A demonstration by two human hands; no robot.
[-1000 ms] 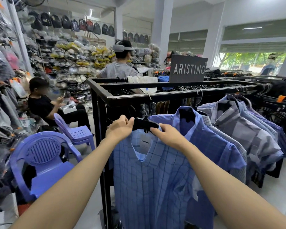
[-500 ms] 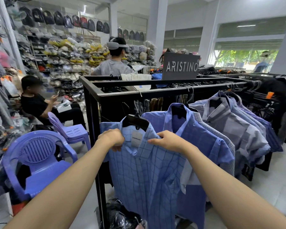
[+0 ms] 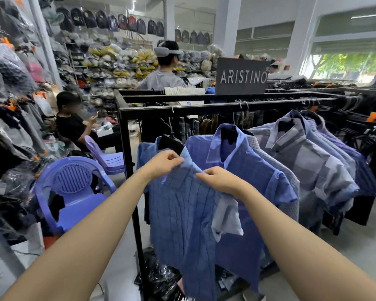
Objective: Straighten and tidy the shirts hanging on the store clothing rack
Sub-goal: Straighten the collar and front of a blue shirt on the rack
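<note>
A light blue checked shirt [image 3: 182, 213] hangs on a black hanger [image 3: 170, 144] at the left end of the black clothing rack [image 3: 182, 109]. My left hand [image 3: 163, 165] pinches the shirt's collar just below the hanger. My right hand [image 3: 219, 179] grips the fabric at the front opening, a little lower and to the right. Behind it hang a darker blue shirt [image 3: 248, 170] and several grey and blue patterned shirts [image 3: 308, 161], their shoulders overlapping along the rail.
Two purple plastic chairs [image 3: 74, 192] stand left of the rack post. A person in black [image 3: 74, 124] sits behind them; another person with a headset [image 3: 165, 70] stands beyond the rack. A sign reading ARISTINO [image 3: 242, 76] sits on the rack. Black bags [image 3: 161, 279] lie below.
Both hands have come down from the hanger to the shirt's collar and front. The collar is now folded over, and the shirt hangs from the rail.
</note>
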